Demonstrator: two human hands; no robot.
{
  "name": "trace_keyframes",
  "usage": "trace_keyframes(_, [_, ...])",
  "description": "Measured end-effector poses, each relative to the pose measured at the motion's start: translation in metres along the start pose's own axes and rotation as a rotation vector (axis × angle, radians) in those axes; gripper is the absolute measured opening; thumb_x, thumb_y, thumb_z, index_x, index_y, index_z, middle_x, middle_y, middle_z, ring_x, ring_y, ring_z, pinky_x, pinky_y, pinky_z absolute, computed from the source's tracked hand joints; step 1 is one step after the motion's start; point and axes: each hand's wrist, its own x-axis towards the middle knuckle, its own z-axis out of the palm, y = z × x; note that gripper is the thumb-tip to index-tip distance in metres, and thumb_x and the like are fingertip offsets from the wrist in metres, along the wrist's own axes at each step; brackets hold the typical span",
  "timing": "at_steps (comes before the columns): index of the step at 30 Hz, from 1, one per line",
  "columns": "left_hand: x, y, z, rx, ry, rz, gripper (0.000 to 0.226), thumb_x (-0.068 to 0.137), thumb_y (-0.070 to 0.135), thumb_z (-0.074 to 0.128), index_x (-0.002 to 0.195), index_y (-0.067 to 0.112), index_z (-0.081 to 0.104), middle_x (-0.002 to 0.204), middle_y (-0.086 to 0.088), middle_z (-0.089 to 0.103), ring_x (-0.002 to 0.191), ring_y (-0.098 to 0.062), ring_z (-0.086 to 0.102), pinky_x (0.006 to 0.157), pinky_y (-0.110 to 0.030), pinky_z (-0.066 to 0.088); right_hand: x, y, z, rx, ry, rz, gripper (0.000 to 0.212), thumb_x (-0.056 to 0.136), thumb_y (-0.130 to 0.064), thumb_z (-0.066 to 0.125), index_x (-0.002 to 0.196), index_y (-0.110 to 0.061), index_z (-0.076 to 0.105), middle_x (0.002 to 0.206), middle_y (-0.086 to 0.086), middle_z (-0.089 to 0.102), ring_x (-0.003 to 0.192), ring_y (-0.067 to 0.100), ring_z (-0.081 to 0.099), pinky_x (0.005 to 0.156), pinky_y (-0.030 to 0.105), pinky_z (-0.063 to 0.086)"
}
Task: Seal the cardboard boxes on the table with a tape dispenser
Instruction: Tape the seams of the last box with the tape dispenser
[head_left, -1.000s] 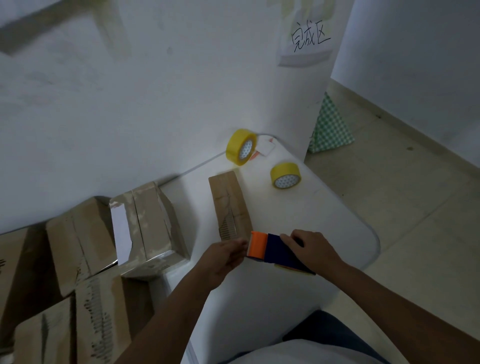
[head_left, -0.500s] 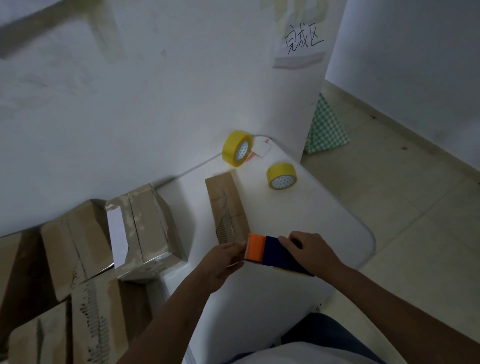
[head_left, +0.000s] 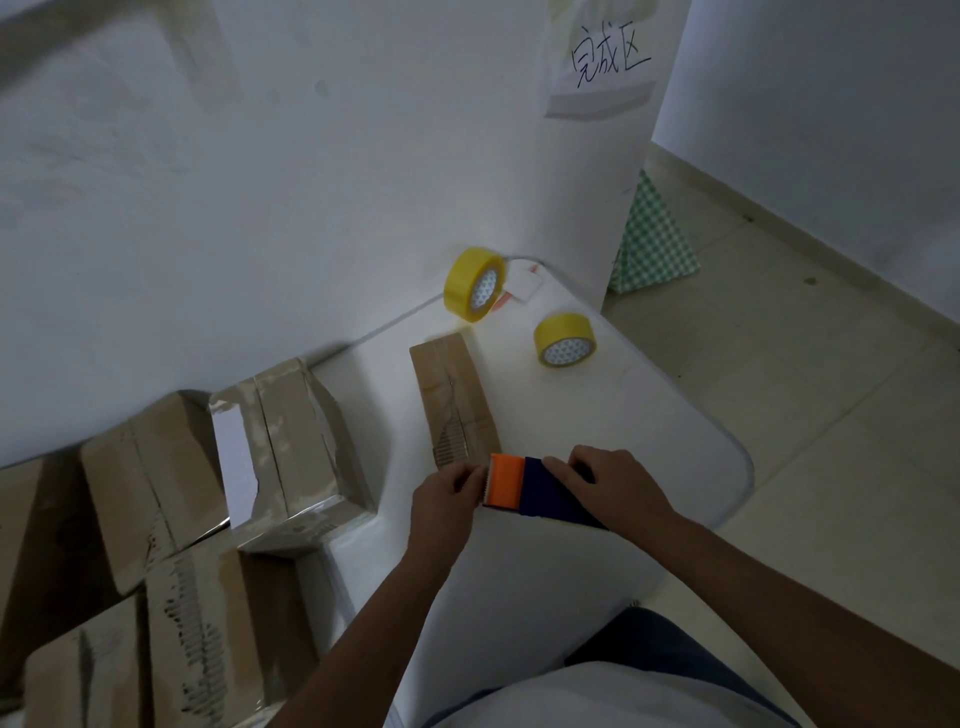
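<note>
While gripping the tape dispenser (head_left: 540, 491) in the right hand (head_left: 615, 483), pinches at its orange end with the left hand (head_left: 447, 499), as before, just past the small cardboard box (head_left: 452, 397) on the white desk (head_left: 623, 415). Beyond, two yellow rolls; wall note (head_left: 605, 62) reads "完成区".

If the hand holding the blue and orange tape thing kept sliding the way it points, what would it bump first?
Probably the left hand, which is at the orange end of the tape dispenser held by the right hand.
</note>
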Motion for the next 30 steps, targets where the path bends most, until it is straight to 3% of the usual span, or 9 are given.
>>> trace_keyframes(4, [-0.002, -0.002, 0.004, -0.025, 0.083, -0.025, 0.018, 0.100, 0.026, 0.055, 0.086, 0.025, 0.067, 0.082, 0.006, 0.067, 0.079, -0.005, 0.060, 0.067, -0.019, 0.044, 0.004, -0.003, -0.001, -0.077, 0.001, -0.022, 0.059, 0.089, -0.066, 0.040, 0.073, -0.011, 0.055, 0.062, 0.005, 0.058, 0.055, 0.017, 0.057, 0.054, 0.034, 0.046])
trace_keyframes(12, [-0.003, -0.010, 0.012, -0.050, 0.153, -0.093, 0.019, 0.101, 0.020, 0.050, 0.091, 0.011, 0.064, 0.082, -0.003, 0.064, 0.075, -0.011, 0.056, 0.065, -0.022, 0.043, 0.021, -0.008, -0.002, -0.212, -0.094, -0.116, 0.056, 0.089, -0.068, 0.037, 0.069, -0.016, 0.046, 0.058, -0.001, 0.051, 0.051, 0.013, 0.050, 0.047, 0.027, 0.035])
trace_keyframes(16, [0.004, -0.030, -0.011, -0.156, 0.234, -0.192, 0.016, 0.100, 0.018, 0.052, 0.097, 0.011, 0.066, 0.088, -0.006, 0.066, 0.085, -0.020, 0.061, 0.076, -0.034, 0.049, 0.026, 0.006, -0.014, -0.247, -0.146, -0.108, 0.053, 0.091, -0.065, 0.041, 0.065, -0.019, 0.042, 0.059, 0.000, 0.052, 0.052, 0.012, 0.050, 0.048, 0.025, 0.033])
trace_keyframes(20, [0.003, -0.056, -0.024, -0.230, 0.272, -0.300, 0.015, 0.099, 0.017, 0.055, 0.100, 0.011, 0.069, 0.089, -0.005, 0.068, 0.088, -0.019, 0.065, 0.074, -0.026, 0.047, 0.030, 0.019, -0.027, -0.296, -0.182, -0.092, 0.052, 0.091, -0.064, 0.044, 0.066, -0.019, 0.044, 0.059, -0.001, 0.050, 0.051, 0.010, 0.047, 0.048, 0.024, 0.029])
trace_keyframes(24, [0.006, -0.059, -0.018, -0.339, 0.240, -0.371, 0.019, 0.101, 0.022, 0.053, 0.096, 0.012, 0.068, 0.087, -0.005, 0.067, 0.086, -0.019, 0.063, 0.082, -0.031, 0.051, 0.042, 0.015, -0.026, -0.351, -0.178, -0.097, 0.054, 0.088, -0.068, 0.044, 0.071, -0.016, 0.048, 0.062, -0.001, 0.050, 0.056, 0.014, 0.050, 0.050, 0.027, 0.033])
trace_keyframes(27, [0.013, -0.058, -0.021, -0.316, 0.277, -0.368, 0.014, 0.096, 0.030, 0.062, 0.099, 0.017, 0.067, 0.092, -0.001, 0.069, 0.086, -0.012, 0.064, 0.069, -0.024, 0.046, 0.050, 0.011, -0.024, -0.375, -0.164, -0.105, 0.058, 0.083, -0.075, 0.043, 0.071, -0.018, 0.047, 0.062, -0.002, 0.050, 0.055, 0.013, 0.049, 0.050, 0.026, 0.034])
trace_keyframes(30, [0.017, -0.058, -0.022, -0.352, 0.322, -0.363, 0.012, 0.094, 0.025, 0.065, 0.100, 0.015, 0.068, 0.095, -0.002, 0.069, 0.084, -0.011, 0.064, 0.068, -0.022, 0.045, 0.056, 0.010, -0.021, -0.383, -0.159, -0.129, 0.058, 0.079, -0.079, 0.042, 0.070, -0.021, 0.045, 0.061, -0.004, 0.048, 0.054, 0.010, 0.047, 0.048, 0.025, 0.031])
